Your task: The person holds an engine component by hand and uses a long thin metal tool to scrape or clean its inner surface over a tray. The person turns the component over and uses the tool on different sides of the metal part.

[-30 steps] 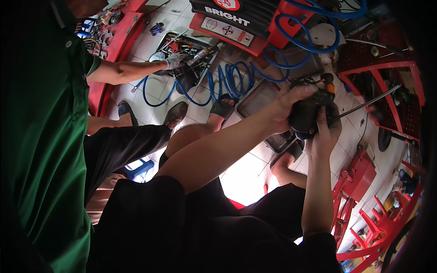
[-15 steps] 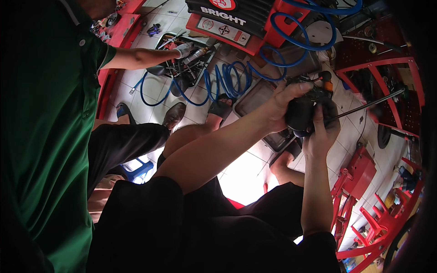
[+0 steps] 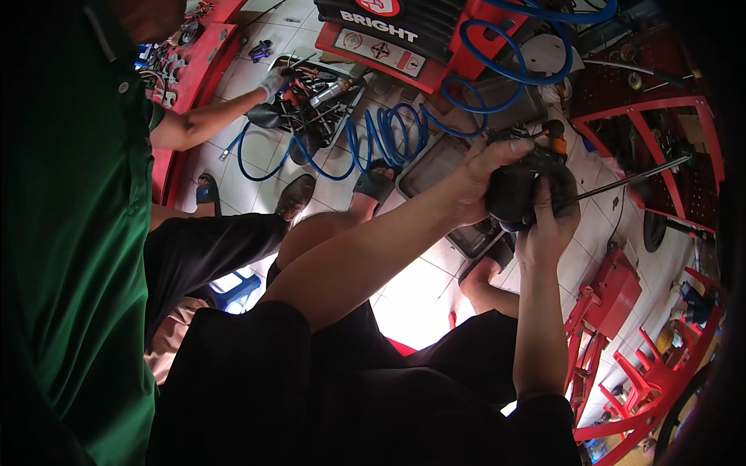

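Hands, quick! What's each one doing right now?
Left hand: closed, holding the black part.
Right hand: closed on the same part; can't tell whether it grips the metal rod too.

Left forearm (image 3: 381,252): extended diagonally from a short black fabric sleeve (image 3: 284,330) toward the upper right. Right forearm (image 3: 542,334): nearly vertical, rising from a matching right sleeve (image 3: 548,423). Bare left hand (image 3: 480,175): positioned higher, closed in a hold, left thumb (image 3: 511,149) laid across the top, pointing right; its fingers are mostly hidden. Bare right hand (image 3: 550,225): positioned lower and to the right, supporting from below, right thumb (image 3: 543,200) upright, fingers curled. Both hands are close together.
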{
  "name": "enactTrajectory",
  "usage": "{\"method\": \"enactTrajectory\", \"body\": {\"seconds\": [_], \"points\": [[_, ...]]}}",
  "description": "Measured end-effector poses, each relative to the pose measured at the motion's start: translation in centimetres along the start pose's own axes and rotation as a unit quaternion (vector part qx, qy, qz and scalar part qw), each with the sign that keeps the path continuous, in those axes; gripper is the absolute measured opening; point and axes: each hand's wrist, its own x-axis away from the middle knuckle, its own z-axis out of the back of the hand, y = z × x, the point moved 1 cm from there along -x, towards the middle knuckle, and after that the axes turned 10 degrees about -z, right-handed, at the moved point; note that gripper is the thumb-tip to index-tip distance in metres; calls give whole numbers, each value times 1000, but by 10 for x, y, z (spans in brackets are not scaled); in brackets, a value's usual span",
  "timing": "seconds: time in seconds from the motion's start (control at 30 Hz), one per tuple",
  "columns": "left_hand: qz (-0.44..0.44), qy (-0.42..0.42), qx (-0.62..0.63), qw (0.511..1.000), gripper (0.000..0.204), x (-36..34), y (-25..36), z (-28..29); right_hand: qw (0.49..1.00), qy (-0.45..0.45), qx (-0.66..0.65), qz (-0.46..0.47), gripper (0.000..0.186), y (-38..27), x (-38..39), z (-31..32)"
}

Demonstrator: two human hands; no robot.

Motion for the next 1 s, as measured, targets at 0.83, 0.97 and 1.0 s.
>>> {"method": "enactTrajectory", "body": {"seconds": [0.83,0.97,1.0], "points": [[1,6,12,1000,48,0,-1,1,1000,0,18,-15,22,4,-3,7],[5,4,16,1000,50,0,0,0,999,-4,16,-37,23,3,-2,7],[2,1,10,1000,51,0,0,0,999,-1,7,-40,23,3,-2,7]]}}
